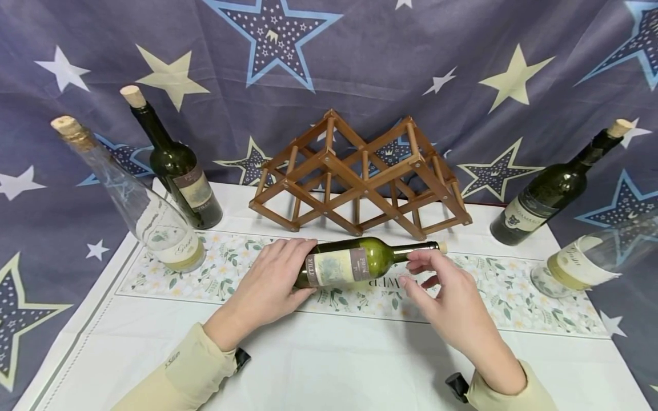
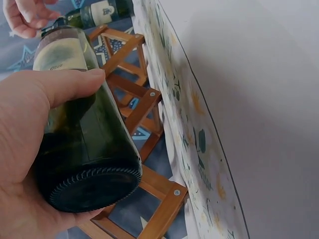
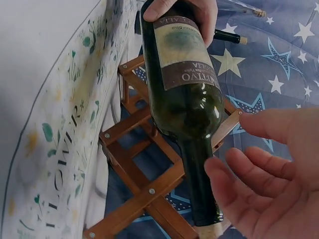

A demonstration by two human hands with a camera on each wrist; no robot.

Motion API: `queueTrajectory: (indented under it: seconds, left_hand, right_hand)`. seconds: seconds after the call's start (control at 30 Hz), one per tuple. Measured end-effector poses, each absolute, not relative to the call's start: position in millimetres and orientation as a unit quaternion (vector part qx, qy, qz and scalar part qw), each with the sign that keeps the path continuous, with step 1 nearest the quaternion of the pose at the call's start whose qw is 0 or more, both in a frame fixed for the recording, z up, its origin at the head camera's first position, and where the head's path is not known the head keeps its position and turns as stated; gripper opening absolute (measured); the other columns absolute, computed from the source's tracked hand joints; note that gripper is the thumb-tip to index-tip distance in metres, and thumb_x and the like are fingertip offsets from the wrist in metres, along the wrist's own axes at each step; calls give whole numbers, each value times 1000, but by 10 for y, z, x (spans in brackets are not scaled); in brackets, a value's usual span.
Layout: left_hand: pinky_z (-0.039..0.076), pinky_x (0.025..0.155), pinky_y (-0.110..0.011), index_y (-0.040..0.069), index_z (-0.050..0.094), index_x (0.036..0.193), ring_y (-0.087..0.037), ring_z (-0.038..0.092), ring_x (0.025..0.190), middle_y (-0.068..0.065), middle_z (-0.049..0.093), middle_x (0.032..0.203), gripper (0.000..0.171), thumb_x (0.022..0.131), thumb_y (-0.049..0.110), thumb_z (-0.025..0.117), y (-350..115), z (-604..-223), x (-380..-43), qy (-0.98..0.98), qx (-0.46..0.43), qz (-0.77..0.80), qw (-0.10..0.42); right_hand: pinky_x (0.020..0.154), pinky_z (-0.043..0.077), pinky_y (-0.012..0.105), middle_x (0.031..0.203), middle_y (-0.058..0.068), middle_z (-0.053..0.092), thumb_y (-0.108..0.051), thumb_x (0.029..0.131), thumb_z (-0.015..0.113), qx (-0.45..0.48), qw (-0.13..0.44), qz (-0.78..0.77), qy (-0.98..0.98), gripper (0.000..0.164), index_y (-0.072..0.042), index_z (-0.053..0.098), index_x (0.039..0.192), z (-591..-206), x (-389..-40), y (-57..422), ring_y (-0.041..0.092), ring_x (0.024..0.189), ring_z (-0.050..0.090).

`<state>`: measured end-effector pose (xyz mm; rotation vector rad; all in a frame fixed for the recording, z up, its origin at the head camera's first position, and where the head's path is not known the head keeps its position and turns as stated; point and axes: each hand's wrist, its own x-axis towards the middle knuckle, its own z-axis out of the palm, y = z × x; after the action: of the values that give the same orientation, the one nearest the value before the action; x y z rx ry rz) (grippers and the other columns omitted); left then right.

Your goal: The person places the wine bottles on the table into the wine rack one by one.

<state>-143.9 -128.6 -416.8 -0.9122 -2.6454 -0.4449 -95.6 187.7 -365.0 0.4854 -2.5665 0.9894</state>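
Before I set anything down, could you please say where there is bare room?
Bare: the white cloth between both sleeves, and the runner between right hand and right clear bottle. Crowded: around the held green bottle and wooden rack.

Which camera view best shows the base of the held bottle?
The left wrist view: the base of the bottle faces the camera, its ridges clear. In the head view, the left hand partly covers that end; in the right wrist view, the underside faces away, unseen.
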Motion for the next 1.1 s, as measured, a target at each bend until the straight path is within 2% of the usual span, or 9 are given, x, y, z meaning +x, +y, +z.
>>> queueTrajectory:
  seconds: [0.07,0.17,0.27,0.37,0.53,0.8,1.1]
  left_hand:
    - [37,102,-45,11,41,149,-27,48,119,-6,51,135,86,80,43,79,-1288,-4169,-1436,-923,-319,-155,151]
    - [38,101,-45,11,41,148,-27,48,117,-5,52,134,85,79,44,79,-1289,-4166,-1432,-923,-321,-152,148]
    - [38,101,-45,11,42,147,-26,48,116,-5,53,134,84,79,44,79,-1288,-4158,-1425,-923,-323,-148,145]
    - [38,101,-45,11,42,147,-26,49,116,-5,53,134,84,79,44,79,-1283,-4148,-1416,-924,-327,-143,140]
    - [38,102,-44,12,43,147,-24,49,115,-3,54,134,86,77,43,81,-1271,-4128,-1396,-924,-330,-138,131]
    - [39,101,-43,12,44,146,-23,49,112,-2,54,133,85,75,42,82,-1256,-4099,-1367,-924,-336,-140,117]
    - [43,95,-43,13,45,146,-22,50,110,-2,55,131,86,75,45,82,-1262,-4095,-1339,-926,-339,-139,96]
  right_hand:
    - [69,53,29,104,-7,66,-16,85,78,185,192,323,-908,35,-11,64,116,-3648,-955,1880,10,91,62]
    - [81,52,34,114,0,64,-16,85,78,205,205,288,-913,40,-8,63,121,-3657,-966,1889,15,101,60]
    - [98,44,41,124,7,61,-17,86,76,227,207,252,-918,47,-4,60,128,-3686,-995,1899,23,113,55]
    - [106,37,45,129,12,58,-16,85,74,251,216,206,-921,54,-1,56,133,-3736,-1033,1911,30,121,50]
    - [108,36,47,129,17,57,-14,81,77,290,234,153,-915,59,3,55,133,-3841,-1080,1911,36,120,50]
    - [105,39,49,123,17,59,-10,80,78,299,223,99,-922,58,4,55,132,-3962,-1123,1891,35,115,53]
    - [99,43,46,113,12,63,-3,86,69,307,209,88,-924,42,2,57,126,-4031,-1162,1903,30,104,57]
